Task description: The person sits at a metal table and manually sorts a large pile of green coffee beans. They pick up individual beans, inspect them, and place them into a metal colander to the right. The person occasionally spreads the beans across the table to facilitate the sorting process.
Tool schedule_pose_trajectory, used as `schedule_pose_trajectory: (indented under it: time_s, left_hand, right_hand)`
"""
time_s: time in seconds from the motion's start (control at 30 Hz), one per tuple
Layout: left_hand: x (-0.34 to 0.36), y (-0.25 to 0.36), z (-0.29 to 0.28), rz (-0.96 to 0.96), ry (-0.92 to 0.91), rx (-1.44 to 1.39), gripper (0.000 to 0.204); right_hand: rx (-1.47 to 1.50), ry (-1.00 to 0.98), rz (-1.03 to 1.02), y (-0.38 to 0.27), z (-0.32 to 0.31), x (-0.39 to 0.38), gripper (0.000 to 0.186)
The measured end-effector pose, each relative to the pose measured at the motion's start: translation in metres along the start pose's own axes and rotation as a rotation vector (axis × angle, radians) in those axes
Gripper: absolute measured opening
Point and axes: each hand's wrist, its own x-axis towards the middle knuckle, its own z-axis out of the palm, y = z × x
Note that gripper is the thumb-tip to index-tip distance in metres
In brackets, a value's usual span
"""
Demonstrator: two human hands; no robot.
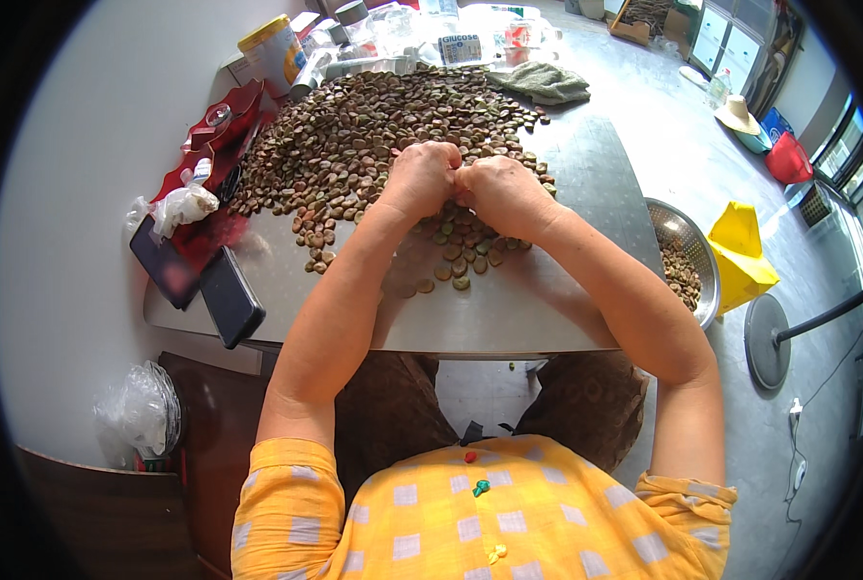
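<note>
Beans (364,135) lie in a broad heap on the metal table (598,184), stray ones nearer its front edge. Left hand (422,179) and right hand (506,196), both curled, meet over the heap's near side; cannot tell whether a bean is gripped between them. Perforated colander (681,229): beside table's right edge.

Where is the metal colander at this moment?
In the head view, the metal colander sits on the right, partly hidden by the right edge of the table and just left of the yellow object.
</note>
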Motion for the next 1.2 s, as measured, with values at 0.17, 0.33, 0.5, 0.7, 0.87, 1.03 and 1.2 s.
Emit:
schedule_pose_trajectory:
  time_s: [0.17,0.33,0.5,0.7,0.87,1.03,1.2]
  left_hand:
    - [0.000,-0.002,0.004,0.007,0.043,0.009,0.017]
    - [-0.001,0.002,0.003,-0.012,0.020,0.008,0.014]
    - [0.000,0.000,0.003,-0.016,0.023,0.017,0.014]
    - [-0.001,0.002,-0.004,-0.097,0.024,-0.160,0.015]
    - [-0.004,-0.007,-0.025,-0.337,-0.125,-1.060,0.008]
    - [-0.004,-0.022,-0.038,-0.129,-0.250,-1.871,0.011]
    - [-0.006,-0.008,-0.043,-0.336,-0.143,-1.812,0.012]
  right_hand:
    - [0.005,0.002,0.021,0.002,0.003,0.002,0.011]
    - [-0.051,0.001,0.027,-0.006,-0.001,0.001,0.016]
    - [-0.079,0.021,0.012,-0.009,0.000,0.001,0.016]
    - [-0.097,-0.017,-0.012,-0.007,0.000,0.001,0.016]
    - [-0.164,-0.005,0.005,-0.010,0.002,-0.001,0.016]
    - [0.040,0.049,0.019,-0.003,-0.005,0.004,0.015]
    - [1.584,-0.101,0.317,0.013,-0.019,-0.008,0.018]
